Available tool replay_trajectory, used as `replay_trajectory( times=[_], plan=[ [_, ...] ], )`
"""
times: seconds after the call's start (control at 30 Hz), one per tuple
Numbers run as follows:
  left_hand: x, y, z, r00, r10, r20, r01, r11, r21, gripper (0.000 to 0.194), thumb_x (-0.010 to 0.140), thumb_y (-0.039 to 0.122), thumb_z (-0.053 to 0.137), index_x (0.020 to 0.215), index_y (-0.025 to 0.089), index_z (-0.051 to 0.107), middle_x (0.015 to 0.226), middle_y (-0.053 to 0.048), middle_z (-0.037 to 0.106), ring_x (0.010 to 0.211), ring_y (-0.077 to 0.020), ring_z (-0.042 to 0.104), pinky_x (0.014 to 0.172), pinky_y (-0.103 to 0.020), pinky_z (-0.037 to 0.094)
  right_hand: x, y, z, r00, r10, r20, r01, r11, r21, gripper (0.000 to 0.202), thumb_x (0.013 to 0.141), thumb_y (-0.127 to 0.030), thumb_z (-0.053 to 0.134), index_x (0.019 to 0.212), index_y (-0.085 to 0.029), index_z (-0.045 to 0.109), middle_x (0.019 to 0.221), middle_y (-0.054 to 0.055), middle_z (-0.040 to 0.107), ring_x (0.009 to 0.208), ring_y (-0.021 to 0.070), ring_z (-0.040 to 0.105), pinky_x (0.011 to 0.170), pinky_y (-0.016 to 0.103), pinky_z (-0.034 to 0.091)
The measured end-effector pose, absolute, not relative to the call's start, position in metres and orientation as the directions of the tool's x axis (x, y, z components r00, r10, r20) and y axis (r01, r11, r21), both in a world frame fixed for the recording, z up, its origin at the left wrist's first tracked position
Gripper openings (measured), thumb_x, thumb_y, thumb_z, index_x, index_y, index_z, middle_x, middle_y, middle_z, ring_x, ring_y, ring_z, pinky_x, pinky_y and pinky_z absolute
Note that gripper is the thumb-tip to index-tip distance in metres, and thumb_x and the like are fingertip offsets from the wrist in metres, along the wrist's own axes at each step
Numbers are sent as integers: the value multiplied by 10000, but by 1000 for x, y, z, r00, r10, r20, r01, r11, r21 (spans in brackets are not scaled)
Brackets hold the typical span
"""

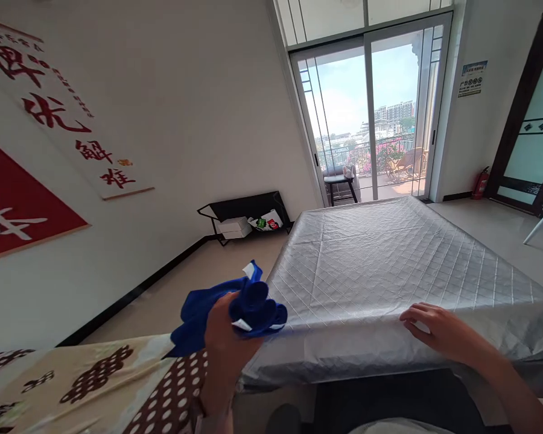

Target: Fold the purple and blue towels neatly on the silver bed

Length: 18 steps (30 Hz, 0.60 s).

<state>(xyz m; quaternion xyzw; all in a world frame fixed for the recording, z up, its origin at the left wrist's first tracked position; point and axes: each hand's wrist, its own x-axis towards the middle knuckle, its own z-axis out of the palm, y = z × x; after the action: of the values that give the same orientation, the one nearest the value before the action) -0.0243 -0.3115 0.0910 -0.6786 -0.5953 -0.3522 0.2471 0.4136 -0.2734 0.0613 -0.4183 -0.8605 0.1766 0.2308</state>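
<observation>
My left hand point(228, 328) is closed around a bunch of blue cloths point(253, 301) with small white tags, held up by the near left corner of the covered table. Part of the blue bundle hangs out to the left of my wrist. My right hand point(434, 325) is at the near edge of the silver quilted cover point(366, 265), its fingers loosely curved and apart, holding nothing. Whether its fingertips press on the cover I cannot tell.
At the left lies a patterned brown and cream cloth point(95, 386). A low black rack point(253, 208) with a white box stands by the wall. Beyond the table are a glass sliding door point(366, 120) and a dark stool point(339, 181). A red fire extinguisher point(480, 182) stands at the right.
</observation>
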Motion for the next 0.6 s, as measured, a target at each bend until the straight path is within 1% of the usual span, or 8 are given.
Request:
replay_trajectory(
  times=[0.03, 0.1, 0.17, 0.27, 0.33, 0.4, 0.5, 0.6],
  plan=[
    [3, -303, 88, 101, 571, 815, 969, -244, 51, 440, 846, 373, 585, 1243, 194, 519, 1099, -105, 692, 1064, -343, 651, 910, -565, 546, 411, -278, 64, -549, 786, 285, 622, 612, -488, 284, 1005, -354, 449, 1115, -277, 700, 1066, 60, 733, 939, 218, 701, 834, 367, 575],
    [59, -285, 74, 274, 542, 794, 907, -420, -27, 468, 838, 286, 606, 1280, 174, 496, 1130, -117, 688, 1101, -317, 639, 994, -536, 520, 402, -288, 68, -563, 738, 372, 585, 674, -452, 332, 987, -332, 512, 1302, -298, 612, 1269, 75, 670, 1105, 228, 661, 916, 381, 564],
    [107, -270, 52, 381, 551, 742, 851, -524, -48, 521, 815, 233, 614, 1314, 161, 484, 1131, -124, 693, 1076, -296, 647, 998, -504, 527, 388, -298, 68, -585, 683, 437, 569, 730, -379, 509, 935, -277, 607, 1431, -323, 501, 1450, 73, 553, 1280, 245, 560, 1019, 406, 521],
    [152, -255, 19, 469, 624, 624, 813, -581, -30, 590, 777, 98, 548, 1358, 172, 476, 1196, -123, 689, 1119, -283, 635, 1021, -498, 518, 367, -303, 56, -609, 659, 441, 619, 743, -255, 821, 810, -197, 740, 1531, -322, 367, 1597, 73, 380, 1444, 303, 373, 1148, 483, 401],
    [166, -252, 6, 474, 663, 580, 815, -580, -2, 623, 753, 49, 506, 1364, 170, 482, 1235, -130, 678, 1141, -281, 627, 1030, -503, 514, 357, -299, 43, -593, 681, 429, 677, 711, -193, 985, 732, -162, 791, 1570, -301, 293, 1636, 89, 301, 1484, 349, 284, 1186, 535, 328],
    [173, -252, 0, 476, 692, 542, 813, -581, 27, 639, 736, 50, 503, 1367, 157, 488, 1247, -142, 673, 1147, -289, 624, 1034, -506, 514, 351, -293, 29, -550, 714, 433, 733, 661, -160, 1059, 697, -127, 801, 1587, -287, 251, 1644, 102, 277, 1493, 372, 252, 1194, 553, 300],
    [178, -257, -4, 510, 708, 488, 804, -595, 22, 651, 708, 64, 508, 1355, 133, 503, 1221, -164, 680, 1155, -314, 623, 1045, -533, 502, 349, -284, 13, -467, 765, 445, 796, 582, -166, 1095, 693, -129, 804, 1601, -258, 206, 1623, 129, 322, 1477, 381, 287, 1179, 546, 321],
    [180, -260, -4, 536, 714, 450, 796, -605, 12, 675, 712, 73, 496, 1385, 127, 472, 1258, -178, 669, 1188, -326, 614, 1061, -552, 481, 349, -281, 3, -405, 809, 427, 828, 522, -204, 1169, 658, -168, 841, 1607, -252, 164, 1591, 151, 374, 1440, 396, 351, 1141, 544, 374]
  ],
)
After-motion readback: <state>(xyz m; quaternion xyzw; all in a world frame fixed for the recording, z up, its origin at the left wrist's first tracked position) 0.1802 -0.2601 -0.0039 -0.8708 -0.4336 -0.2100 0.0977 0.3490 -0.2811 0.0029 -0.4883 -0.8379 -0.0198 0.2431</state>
